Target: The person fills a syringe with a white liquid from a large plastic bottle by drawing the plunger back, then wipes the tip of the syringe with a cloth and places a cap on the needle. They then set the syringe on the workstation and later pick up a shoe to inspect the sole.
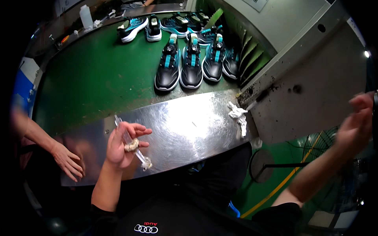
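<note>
holding syringe (127, 137) in left hand (118, 151)

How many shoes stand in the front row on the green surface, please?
4, from left to right: the first shoe, the second shoe, the third shoe, and the rightmost shoe, whose top is hard to see.

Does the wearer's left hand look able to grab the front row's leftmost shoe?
Probably not cleanly: the left hand holds a clear syringe-like tool, though nothing visible blocks the path to that shoe.
</note>
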Motion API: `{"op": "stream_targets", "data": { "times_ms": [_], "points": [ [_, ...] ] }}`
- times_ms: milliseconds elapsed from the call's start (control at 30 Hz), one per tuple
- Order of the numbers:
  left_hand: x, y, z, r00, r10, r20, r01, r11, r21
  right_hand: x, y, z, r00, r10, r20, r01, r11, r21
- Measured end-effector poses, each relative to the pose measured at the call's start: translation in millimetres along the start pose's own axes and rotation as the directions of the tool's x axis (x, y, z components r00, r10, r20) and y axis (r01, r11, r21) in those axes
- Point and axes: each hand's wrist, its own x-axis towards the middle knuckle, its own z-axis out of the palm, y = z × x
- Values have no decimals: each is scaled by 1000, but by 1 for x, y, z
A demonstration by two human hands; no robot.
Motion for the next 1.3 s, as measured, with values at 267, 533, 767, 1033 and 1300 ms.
{"op": "stream_targets", "data": {
  "times_ms": [267, 533, 767, 1033, 1300],
  "points": [
    [23, -3, 29, 986, -167, 29, 169, 981, -91, -222, -25, 137, 644, 515, 566, -576, 813, -85],
    [-18, -8, -28, 981, -111, 161, 129, 986, -105, -203, -50, 190, 612, 389, 689, -428, 895, -125],
    [-7, -3, 22, 959, -280, 45, 282, 957, -65, -237, -17, 156, 654, 610, 447, -669, 743, -36],
    [-11, 9, 40, 975, -144, 171, 154, 987, -46, -132, -118, 160, 528, 576, 624, -747, -34, 664],
    [-9, 13, 69, 945, -163, 284, 147, 986, 77, -136, -181, 174, 469, 375, 800, -629, -493, 601]
  ]
}}
